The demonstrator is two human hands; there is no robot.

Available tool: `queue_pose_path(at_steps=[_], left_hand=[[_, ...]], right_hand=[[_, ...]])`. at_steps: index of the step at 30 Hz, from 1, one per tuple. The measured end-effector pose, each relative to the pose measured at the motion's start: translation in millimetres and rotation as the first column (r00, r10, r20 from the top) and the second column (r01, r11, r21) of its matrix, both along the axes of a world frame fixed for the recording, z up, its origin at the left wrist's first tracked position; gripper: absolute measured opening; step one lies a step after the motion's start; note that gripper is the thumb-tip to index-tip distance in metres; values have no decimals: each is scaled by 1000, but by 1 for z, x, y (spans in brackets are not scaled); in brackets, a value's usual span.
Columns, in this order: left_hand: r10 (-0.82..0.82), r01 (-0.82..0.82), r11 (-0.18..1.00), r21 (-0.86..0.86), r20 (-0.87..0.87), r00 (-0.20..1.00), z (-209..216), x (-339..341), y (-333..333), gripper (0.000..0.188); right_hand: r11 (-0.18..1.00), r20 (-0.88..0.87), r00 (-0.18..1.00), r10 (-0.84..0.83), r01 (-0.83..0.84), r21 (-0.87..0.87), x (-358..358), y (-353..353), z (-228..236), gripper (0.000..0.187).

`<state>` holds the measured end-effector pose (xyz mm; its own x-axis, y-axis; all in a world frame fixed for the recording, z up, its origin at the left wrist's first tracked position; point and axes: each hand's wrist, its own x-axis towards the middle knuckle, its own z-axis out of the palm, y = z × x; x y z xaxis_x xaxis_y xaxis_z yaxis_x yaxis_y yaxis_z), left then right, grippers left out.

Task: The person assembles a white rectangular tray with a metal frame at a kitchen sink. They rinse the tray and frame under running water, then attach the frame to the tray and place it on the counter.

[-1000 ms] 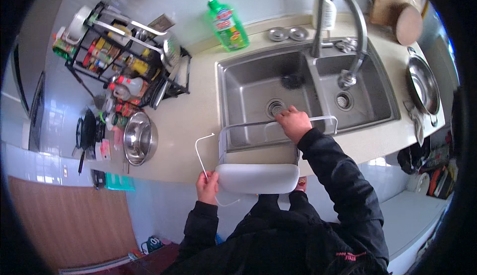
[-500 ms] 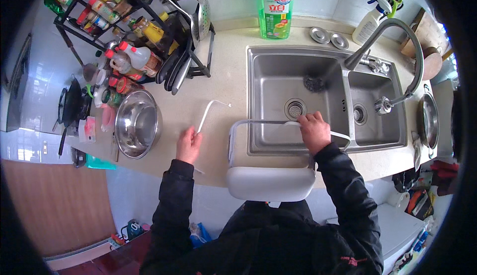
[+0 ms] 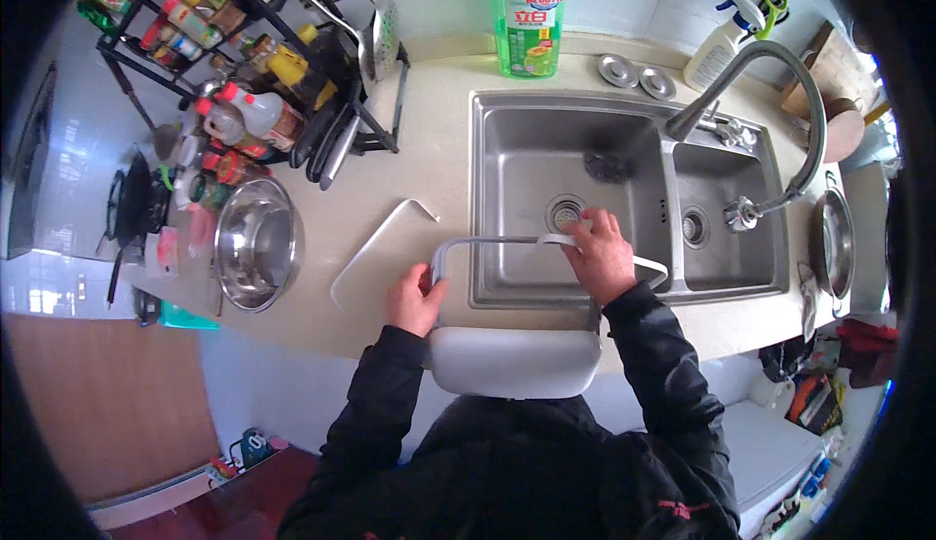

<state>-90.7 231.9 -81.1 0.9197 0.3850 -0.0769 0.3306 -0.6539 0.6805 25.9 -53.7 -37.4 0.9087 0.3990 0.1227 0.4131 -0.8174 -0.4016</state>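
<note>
A box-like piece with a white front panel (image 3: 515,363) and a thin grey rim (image 3: 492,240) lies across the counter edge and the sink's near edge. My left hand (image 3: 414,304) is closed at its left side, fingers curled against the frame. At the far rim, my right hand (image 3: 603,259) pinches a white strip (image 3: 556,240), part of which curls off the rim. More white strip (image 3: 651,267) shows to the right of that hand. A separate bent white strip (image 3: 375,240) rests on the counter, beyond my left hand.
The double steel sink (image 3: 478,179) has a curved faucet (image 3: 824,121). A green detergent bottle (image 3: 529,28) and a spray bottle (image 3: 720,53) stand behind it. On the left are a steel bowl (image 3: 255,248) and a black rack (image 3: 375,140) with jars and utensils.
My left hand has let go of the bent white strip, which now lies on the counter, and has moved right to the frame's side. My right hand stays at the rim.
</note>
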Motion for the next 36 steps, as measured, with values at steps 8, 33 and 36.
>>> queue_pose_path(at_steps=[8,33,36], left_hand=[[32,-32,999,-6,-2,999,4,-1,1,36],[-108,59,946,-318,-140,984,14,2,21,32],[-98,51,946,-320,-134,986,16,2,19,32]], right_hand=[[859,-216,895,391,-270,434,-1,40,44,25],[967,-94,962,255,-252,46,-21,123,-9,15],[963,-91,959,270,-268,35,-21,124,-8,16]])
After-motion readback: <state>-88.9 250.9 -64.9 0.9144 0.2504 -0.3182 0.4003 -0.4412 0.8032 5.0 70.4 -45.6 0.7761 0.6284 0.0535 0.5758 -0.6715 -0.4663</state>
